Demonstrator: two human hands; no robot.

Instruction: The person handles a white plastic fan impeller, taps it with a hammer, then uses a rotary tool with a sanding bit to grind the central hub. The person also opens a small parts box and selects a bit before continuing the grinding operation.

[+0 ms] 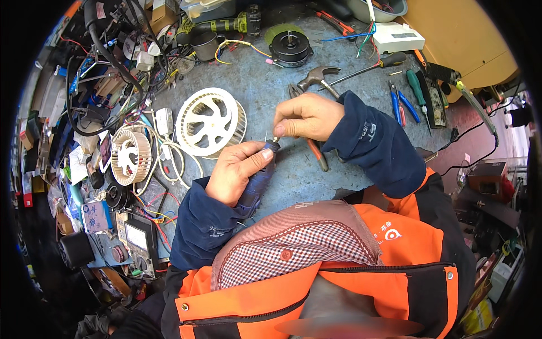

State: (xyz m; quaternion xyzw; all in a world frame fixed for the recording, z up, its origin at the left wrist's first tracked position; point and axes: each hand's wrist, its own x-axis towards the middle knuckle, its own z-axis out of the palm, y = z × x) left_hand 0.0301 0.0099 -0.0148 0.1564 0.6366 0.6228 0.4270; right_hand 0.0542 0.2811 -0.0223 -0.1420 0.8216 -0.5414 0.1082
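Near the front edge of the worn blue workbench [299, 189], the left hand [234, 172] wraps closed around a blue rotary tool [254, 189], its nose toward the far edge. The right hand [310, 117] pinches a small metallic part [275, 139] at that nose, too small to identify. A white fan wheel [213, 121] lies to the left. A firm left grip, with the fingertips in line with the tool, should serve best.

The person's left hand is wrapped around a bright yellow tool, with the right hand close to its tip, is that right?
Not quite: the head view shows that the tool in the left hand is dark blue, not bright yellow. The right hand is indeed close to its tip.
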